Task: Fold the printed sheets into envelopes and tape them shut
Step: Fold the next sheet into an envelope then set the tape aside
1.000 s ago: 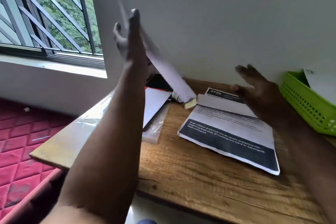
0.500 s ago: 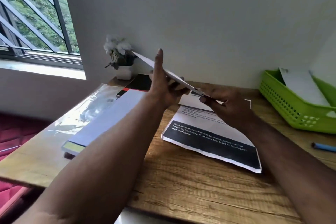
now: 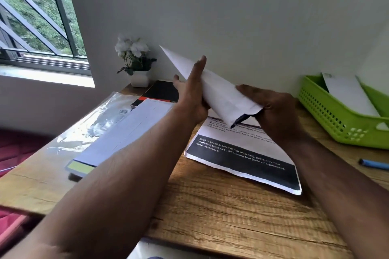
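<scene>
Both hands held the folded white paper sheet (image 3: 219, 94) above the wooden desk (image 3: 231, 216), probably for creasing: left hand (image 3: 192, 92) flat-fingered against it, right hand (image 3: 273, 107) gripping its lower end.

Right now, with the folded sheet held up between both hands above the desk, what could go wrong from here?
1. The folded sheet is creased in mid-air, left hand flat against it, right hand gripping the near end; without a surface, the fold may come out skewed.
2. The printed sheet lies directly below and could get knocked or crumpled when the hands come down.
3. No tape is visible, so sealing may stall.
</scene>
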The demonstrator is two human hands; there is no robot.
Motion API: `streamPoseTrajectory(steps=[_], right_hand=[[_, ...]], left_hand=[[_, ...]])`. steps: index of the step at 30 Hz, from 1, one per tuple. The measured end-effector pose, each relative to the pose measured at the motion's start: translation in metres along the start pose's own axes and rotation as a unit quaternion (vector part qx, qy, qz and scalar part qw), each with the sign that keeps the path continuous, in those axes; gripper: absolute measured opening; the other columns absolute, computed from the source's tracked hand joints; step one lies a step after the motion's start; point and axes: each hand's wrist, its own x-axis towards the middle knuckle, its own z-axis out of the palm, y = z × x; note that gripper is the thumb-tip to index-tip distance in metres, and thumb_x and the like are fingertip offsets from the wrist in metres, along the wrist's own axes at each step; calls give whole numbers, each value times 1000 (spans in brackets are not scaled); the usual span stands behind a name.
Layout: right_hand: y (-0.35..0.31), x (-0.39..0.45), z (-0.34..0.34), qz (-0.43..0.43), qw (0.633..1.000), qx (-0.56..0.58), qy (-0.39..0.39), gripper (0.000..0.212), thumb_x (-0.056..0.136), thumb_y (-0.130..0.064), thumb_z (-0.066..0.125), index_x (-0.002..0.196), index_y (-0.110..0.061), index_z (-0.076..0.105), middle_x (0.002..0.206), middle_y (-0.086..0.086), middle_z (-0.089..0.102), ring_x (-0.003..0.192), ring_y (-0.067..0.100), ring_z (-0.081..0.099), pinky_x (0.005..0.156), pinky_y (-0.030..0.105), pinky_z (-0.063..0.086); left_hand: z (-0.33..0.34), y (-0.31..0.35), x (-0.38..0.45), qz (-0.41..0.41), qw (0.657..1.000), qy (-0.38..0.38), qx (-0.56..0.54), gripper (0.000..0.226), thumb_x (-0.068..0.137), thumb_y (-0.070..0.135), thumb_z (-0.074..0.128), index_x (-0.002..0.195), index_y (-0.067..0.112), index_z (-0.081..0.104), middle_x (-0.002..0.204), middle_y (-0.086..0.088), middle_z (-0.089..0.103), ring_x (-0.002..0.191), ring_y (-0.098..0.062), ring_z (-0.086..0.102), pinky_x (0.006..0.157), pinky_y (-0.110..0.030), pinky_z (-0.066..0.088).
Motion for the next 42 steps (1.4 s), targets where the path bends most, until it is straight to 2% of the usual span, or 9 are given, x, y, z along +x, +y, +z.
streamPoseTrajectory(steps=[3, 12, 17, 22, 26, 30, 34, 39, 42], right_hand=[[8, 1, -9, 121, 987, 96, 39, 33, 85, 2, 59, 100, -23, 76, 105, -2, 72, 99, 14, 69, 87, 30, 54], [8, -2, 1, 226, 922, 314, 29, 34, 71, 0, 73, 99, -18, 73, 104, 14, 70, 87, 32, 70, 69, 50, 57], [-2, 3, -9, 249, 877, 411, 7, 53, 42, -52, 87, 85, -23, 79, 93, 7, 74, 76, 31, 71, 51, 33, 54], [-5, 9, -5, 338, 845, 410, 65, 24, 70, -2, 69, 92, -10, 75, 83, 17, 72, 71, 33, 68, 56, 35, 54], [-7, 14, -5, 485, 693, 526, 88, 18, 92, 0, 53, 92, -12, 66, 69, 5, 72, 56, 13, 68, 48, 22, 54], [-12, 9, 2, 519, 640, 566, -30, 22, 98, -8, 43, 93, -2, 63, 67, 10, 72, 49, 9, 66, 46, 18, 54], [-2, 7, -2, 519, 673, 511, -127, 30, 89, -32, 55, 107, -10, 64, 87, 11, 73, 54, 12, 64, 45, 23, 51], [45, -6, -23, 376, 905, -52, -191, 22, 86, -37, 66, 88, -15, 70, 87, 3, 69, 71, 14, 55, 57, 25, 36], [59, -7, -23, 327, 892, -145, -275, 38, 81, -44, 69, 113, -24, 67, 109, -3, 64, 96, 12, 57, 77, 22, 37]], left_hand=[[-4, 3, 2, -11, 1000, 4, 7, 98, 68, 41, 84, 144, 39, 23, 93, -5, 55, 41, -16, 57, 43, -29, 51], [-16, 22, 14, -35, 999, 7, -11, 124, 38, 51, 91, 144, 24, 32, 124, -18, 59, 97, -38, 68, 66, -53, 55], [-30, 38, 28, -3, 998, 42, -54, 128, 31, 37, 91, 143, 19, 33, 122, -19, 59, 97, -38, 68, 69, -54, 55], [-30, 44, 25, 35, 996, 2, -86, 131, 30, 65, 89, 144, 35, 30, 129, -15, 55, 105, -36, 64, 79, -63, 51], [-11, 17, -3, 12, 988, -145, -49, 97, 43, 71, 68, 126, 23, 53, 124, -11, 56, 113, -33, 58, 96, -58, 47], [3, -7, -11, -11, 976, -217, -24, 103, 33, 67, 85, 116, 11, 60, 104, -8, 62, 101, -26, 58, 91, -42, 49], [0, 3, -5, 15, 982, -173, -75, 87, 42, 60, 87, 110, 14, 59, 104, -7, 62, 98, -25, 62, 98, -51, 46], [-20, 13, 11, 34, 990, -99, -99, 61, 83, 71, 48, 102, 14, 63, 82, -9, 71, 76, -26, 71, 73, -45, 59], [-27, 13, 16, 39, 989, -97, -109, 69, 79, 77, 48, 109, 16, 62, 95, -9, 70, 96, -29, 68, 92, -51, 52]])
